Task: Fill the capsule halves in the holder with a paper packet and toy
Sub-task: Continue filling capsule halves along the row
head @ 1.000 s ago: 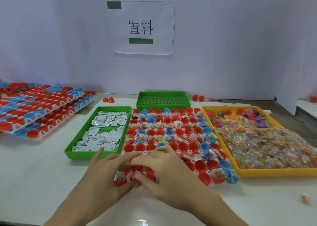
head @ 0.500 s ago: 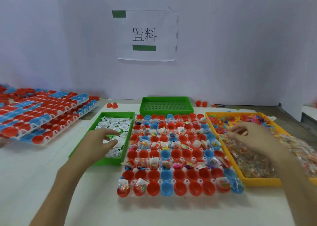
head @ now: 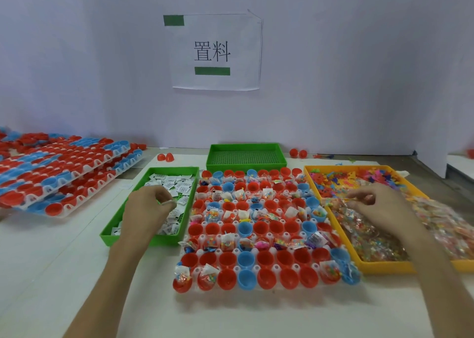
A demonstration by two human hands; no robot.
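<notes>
Head camera: my left hand [head: 148,207] curls its grip round a paper packet [head: 168,202] in the green tray [head: 141,239]. My right hand [head: 379,205] pinches a bagged toy [head: 342,201] over the yellow tray [head: 384,268]. The capsule holder [head: 274,268] sits between them on the tabletop [head: 64,260].

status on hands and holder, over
Left hand curled into paper packets, grip unclear. Right hand pinching toy bag over yellow tray. Holder front row half empty. Nothing blocking.

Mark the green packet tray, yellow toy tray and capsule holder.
green packet tray [head: 166,241], head view, front wall.
yellow toy tray [head: 384,268], head view, front wall.
capsule holder [head: 256,268], head view, white post between front cups.
</notes>
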